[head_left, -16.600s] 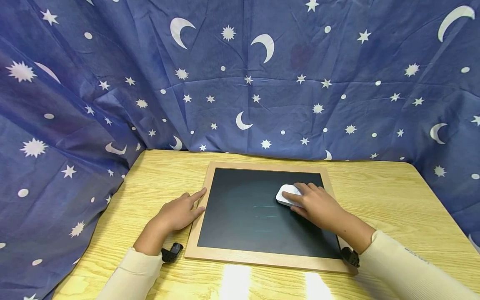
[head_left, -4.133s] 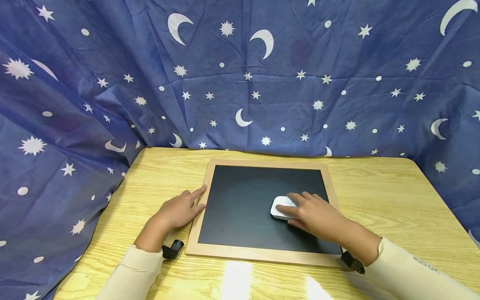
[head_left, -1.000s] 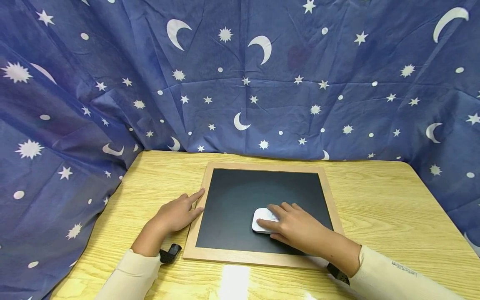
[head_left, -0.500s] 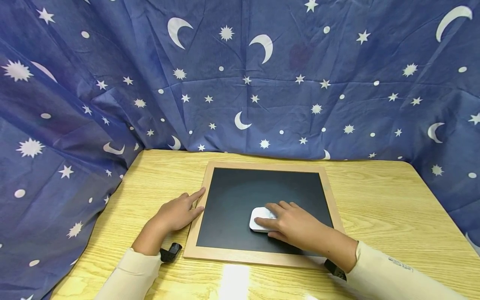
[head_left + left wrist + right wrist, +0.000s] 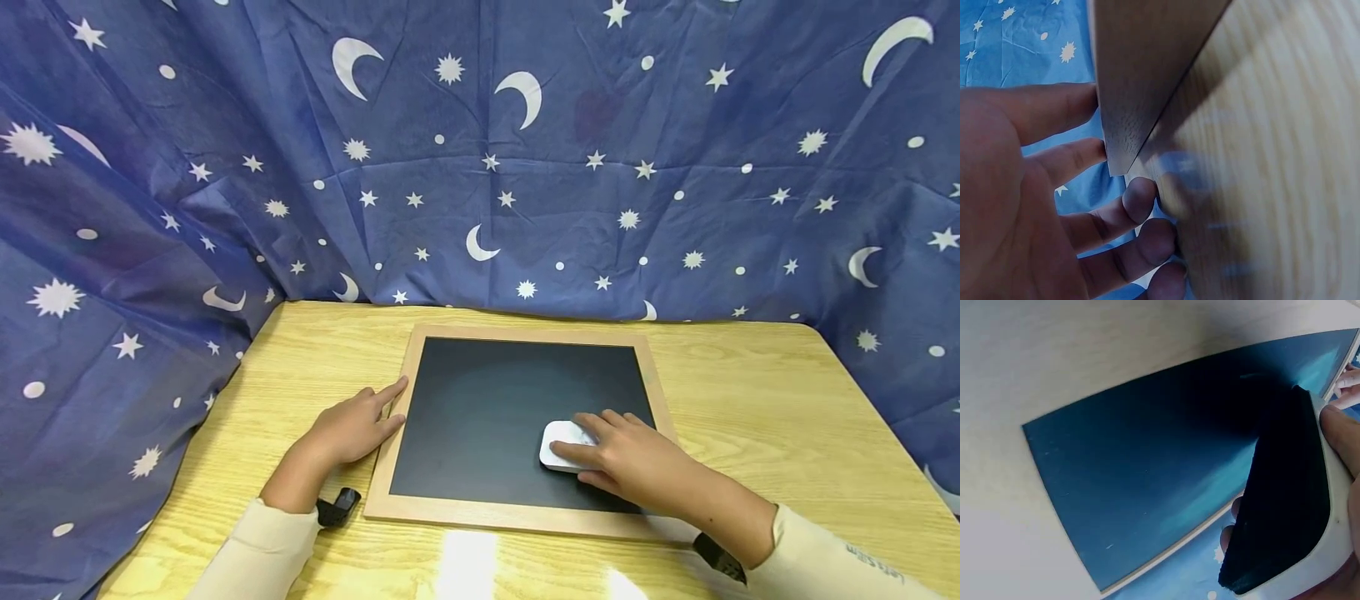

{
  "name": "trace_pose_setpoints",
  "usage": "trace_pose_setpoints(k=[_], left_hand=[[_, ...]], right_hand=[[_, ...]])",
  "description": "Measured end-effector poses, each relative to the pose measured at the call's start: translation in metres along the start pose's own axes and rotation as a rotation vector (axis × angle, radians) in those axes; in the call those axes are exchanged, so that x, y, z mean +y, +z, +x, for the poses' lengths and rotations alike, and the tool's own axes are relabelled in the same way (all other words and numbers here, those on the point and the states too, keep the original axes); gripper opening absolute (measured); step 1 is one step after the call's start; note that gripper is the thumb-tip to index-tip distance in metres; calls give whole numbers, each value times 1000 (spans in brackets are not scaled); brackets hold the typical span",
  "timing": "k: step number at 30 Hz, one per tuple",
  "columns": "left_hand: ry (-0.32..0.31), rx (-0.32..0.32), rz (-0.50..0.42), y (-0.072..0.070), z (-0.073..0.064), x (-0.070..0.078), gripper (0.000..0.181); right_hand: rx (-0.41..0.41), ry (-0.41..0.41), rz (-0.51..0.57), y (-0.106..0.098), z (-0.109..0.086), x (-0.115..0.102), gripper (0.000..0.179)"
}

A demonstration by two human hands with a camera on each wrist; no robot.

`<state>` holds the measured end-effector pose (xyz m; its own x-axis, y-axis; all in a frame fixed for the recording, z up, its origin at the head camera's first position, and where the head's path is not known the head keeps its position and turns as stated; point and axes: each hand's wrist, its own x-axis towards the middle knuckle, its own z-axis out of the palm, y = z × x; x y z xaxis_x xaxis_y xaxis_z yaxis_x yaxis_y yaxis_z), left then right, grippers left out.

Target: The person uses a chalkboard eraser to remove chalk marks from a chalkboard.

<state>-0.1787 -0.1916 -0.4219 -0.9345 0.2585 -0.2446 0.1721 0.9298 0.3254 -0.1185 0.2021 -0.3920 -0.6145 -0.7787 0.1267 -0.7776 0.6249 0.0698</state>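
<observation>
A framed chalkboard lies on the table, its dark surface showing no chalk lines in the head view. My right hand grips a white chalkboard eraser over the lower right part of the board. In the right wrist view, the eraser's dark felt face shows, with the thumb along its white side. At the board's left side, my left hand touches the wooden frame with extended thumb and index finger. Its other fingers bend loosely beside the frame in the left wrist view.
The light wood table extends on both sides of the board. A blue curtain with moons and stars hangs behind and to the left. Each wrist wears a black camera, such as the left wrist camera. Bright sunlight patches lie in front.
Three chalk lines seen in the oldest frame, with one faint line later, are gone from view. Over the last half second my right hand has moved the eraser rightward; the left hand stays put.
</observation>
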Motion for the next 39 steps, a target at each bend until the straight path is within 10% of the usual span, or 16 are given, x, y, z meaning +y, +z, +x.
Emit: trace_pose_setpoints(k=[23, 39], left_hand=[[0, 5, 9, 3, 2, -2, 61], [1, -3, 11, 1, 0, -1, 61]], right_hand=[[29, -49, -97, 11, 73, -32, 39], [10, -37, -6, 7, 40, -18, 44]])
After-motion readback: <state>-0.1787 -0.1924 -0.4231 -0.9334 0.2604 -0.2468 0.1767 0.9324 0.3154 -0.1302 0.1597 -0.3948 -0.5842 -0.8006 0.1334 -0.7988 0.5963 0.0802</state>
